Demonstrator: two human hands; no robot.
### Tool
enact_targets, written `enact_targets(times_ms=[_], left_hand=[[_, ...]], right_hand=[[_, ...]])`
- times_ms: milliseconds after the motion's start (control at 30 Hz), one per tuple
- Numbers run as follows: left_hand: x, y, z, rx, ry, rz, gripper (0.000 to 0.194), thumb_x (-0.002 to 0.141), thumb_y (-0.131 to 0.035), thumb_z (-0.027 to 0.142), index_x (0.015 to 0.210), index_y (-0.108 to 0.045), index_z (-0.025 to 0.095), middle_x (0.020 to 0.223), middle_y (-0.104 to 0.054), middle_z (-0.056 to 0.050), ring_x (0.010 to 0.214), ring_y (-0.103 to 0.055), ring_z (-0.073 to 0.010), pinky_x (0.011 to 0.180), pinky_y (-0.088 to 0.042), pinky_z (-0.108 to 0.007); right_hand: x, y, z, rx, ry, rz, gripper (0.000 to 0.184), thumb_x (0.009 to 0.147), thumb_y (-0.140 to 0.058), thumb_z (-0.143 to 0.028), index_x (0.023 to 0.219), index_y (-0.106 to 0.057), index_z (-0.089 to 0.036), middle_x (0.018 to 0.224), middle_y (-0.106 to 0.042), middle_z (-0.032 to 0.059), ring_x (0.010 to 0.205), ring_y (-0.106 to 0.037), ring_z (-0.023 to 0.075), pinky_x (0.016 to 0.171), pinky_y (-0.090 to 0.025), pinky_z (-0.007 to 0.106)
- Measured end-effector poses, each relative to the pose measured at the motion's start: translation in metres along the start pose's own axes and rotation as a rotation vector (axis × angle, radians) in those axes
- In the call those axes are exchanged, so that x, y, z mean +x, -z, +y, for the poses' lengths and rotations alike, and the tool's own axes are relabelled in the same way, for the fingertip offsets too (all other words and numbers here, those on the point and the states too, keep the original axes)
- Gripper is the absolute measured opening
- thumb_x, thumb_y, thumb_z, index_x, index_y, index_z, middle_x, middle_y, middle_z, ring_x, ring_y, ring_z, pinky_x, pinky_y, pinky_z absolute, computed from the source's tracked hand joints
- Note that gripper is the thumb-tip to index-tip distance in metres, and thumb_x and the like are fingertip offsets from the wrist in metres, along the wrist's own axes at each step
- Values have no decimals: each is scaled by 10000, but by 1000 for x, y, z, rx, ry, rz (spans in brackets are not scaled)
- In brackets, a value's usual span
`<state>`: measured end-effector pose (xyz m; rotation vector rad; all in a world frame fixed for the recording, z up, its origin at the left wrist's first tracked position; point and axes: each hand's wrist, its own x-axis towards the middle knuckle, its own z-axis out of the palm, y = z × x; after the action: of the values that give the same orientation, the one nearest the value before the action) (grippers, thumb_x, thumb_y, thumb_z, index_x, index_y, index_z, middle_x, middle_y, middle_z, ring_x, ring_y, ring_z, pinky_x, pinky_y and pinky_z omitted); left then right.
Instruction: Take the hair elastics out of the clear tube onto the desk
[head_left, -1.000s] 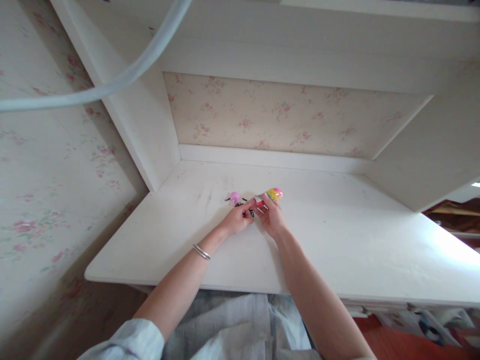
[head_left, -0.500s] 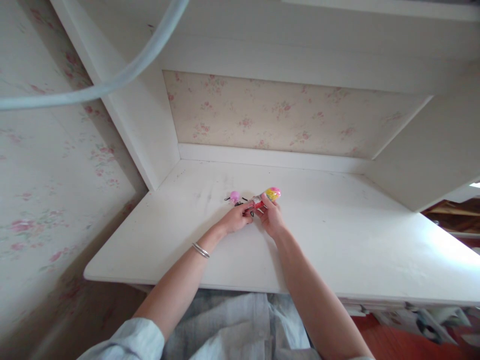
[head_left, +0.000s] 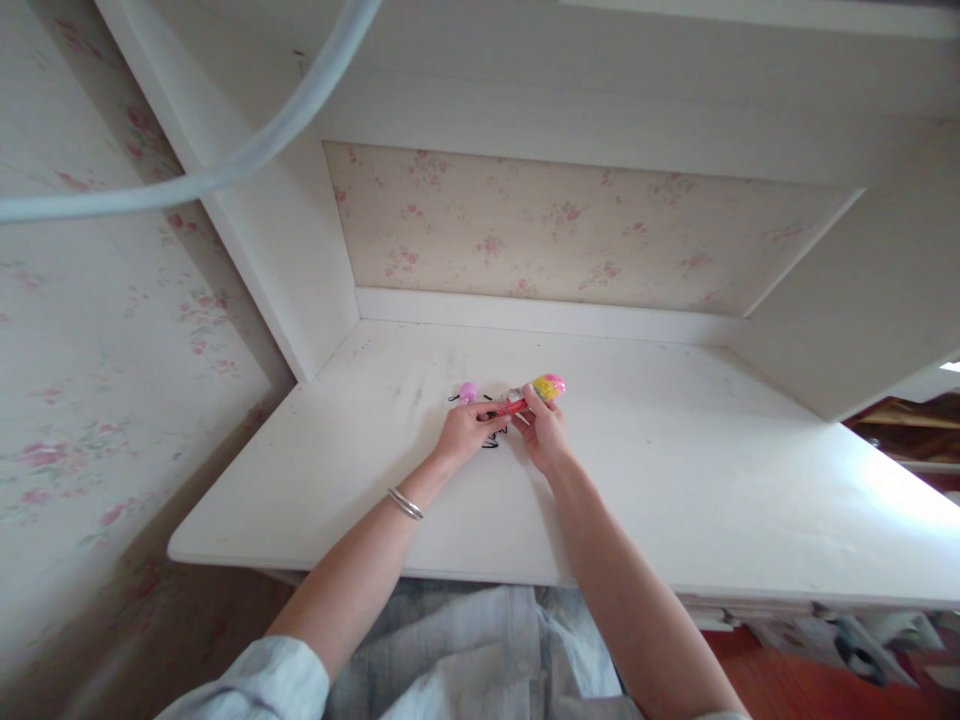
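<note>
My right hand [head_left: 544,428] is closed round a small shiny packet [head_left: 547,387] with a pink and yellow rounded end and a red, clear-looking tail. The thumb lies along its top. At the red end, my left hand [head_left: 466,430] pinches the tail between thumb and fingers; a silver bangle is on that wrist. Thin black loops [head_left: 490,443] show below and between the hands, and I cannot tell whether they lie on the desk or hang from the fingers. Just beyond my left hand sits a pink ball [head_left: 469,391] with a black loop beside it.
The white desk [head_left: 712,480] has side panels and a low back ledge, with a shelf above. A pale curved tube [head_left: 247,150] crosses the upper left. Floral wallpaper covers the wall at left. Various items [head_left: 855,645] lie below the desk at right.
My left hand has shifted slightly and now pinches the red tail, which shows straighter. More of the black loops is visible beneath the hands. The packet has moved a touch to the right.
</note>
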<state>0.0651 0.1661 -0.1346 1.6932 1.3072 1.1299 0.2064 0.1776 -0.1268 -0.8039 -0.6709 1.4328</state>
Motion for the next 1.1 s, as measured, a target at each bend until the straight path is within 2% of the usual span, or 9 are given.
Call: enact_targets(times_ms=[133, 233, 433, 600, 733, 867, 933, 1100], left_hand=[[0, 0, 0, 29, 37, 84, 370, 706, -690, 476, 935, -751, 192, 555, -497, 35, 509, -391, -75, 472, -291, -208], [0, 1, 1, 47, 49, 99, 347, 696, -705, 459, 928, -752, 206, 565, -537, 37, 505, -418, -76, 487, -313, -210], [-2, 7, 3, 143, 20, 109, 293, 787, -619, 446, 899, -749, 209, 625, -619, 15, 549, -497, -98, 537, -347, -218], [-1, 8, 2, 208, 20, 137, 268, 773, -629, 314, 1007, -711, 211, 616, -583, 31, 553, -505, -100, 534, -346, -214], [-1, 6, 3, 182, -18, 27, 328, 777, -589, 231, 1089, -688, 224, 558, -516, 52, 524, -464, -87, 527, -341, -203], [-4, 3, 6, 92, -53, -138, 574, 742, -576, 154, 1306, -533, 251, 536, -461, 82, 505, -422, -77, 512, -334, -182], [-5, 0, 5, 38, -66, -189, 655, 716, -586, 129, 1349, -477, 257, 554, -463, 85, 516, -422, -79, 512, -339, -179], [-4, -4, 0, -107, -86, -264, 524, 716, -605, 138, 1234, -566, 206, 681, -556, 39, 578, -459, -91, 555, -392, -198]], right_hand=[[1, 0, 1, 2, 3, 6, 304, 644, -800, -389, 803, -620, -203, 765, -683, -12, 691, -643, 126, 629, -563, 234], [3, 2, 1, -12, 13, 7, 305, 651, -794, -395, 815, -621, -205, 777, -685, -10, 710, -648, 132, 639, -568, 243], [10, 9, 0, 8, 49, 101, 320, 631, -805, -396, 806, -610, -213, 762, -683, -25, 706, -652, 130, 693, -581, 271], [12, 10, 1, 11, 51, 108, 325, 633, -805, -398, 818, -615, -210, 776, -682, -18, 710, -647, 129, 694, -583, 269], [8, 7, 1, 27, 32, 72, 304, 650, -800, -394, 816, -619, -214, 784, -679, -18, 715, -641, 125, 714, -585, 276], [4, 5, 0, 70, -33, 22, 270, 671, -792, -386, 802, -619, -226, 781, -678, -29, 707, -635, 109, 700, -579, 239], [2, 4, 1, 72, -72, -18, 260, 680, -788, -377, 808, -619, -226, 783, -678, -29, 684, -628, 99, 652, -570, 209], [-5, 0, 4, 14, -145, -128, 264, 703, -767, -393, 820, -609, -216, 752, -670, -12, 619, -617, 111, 572, -553, 218]])
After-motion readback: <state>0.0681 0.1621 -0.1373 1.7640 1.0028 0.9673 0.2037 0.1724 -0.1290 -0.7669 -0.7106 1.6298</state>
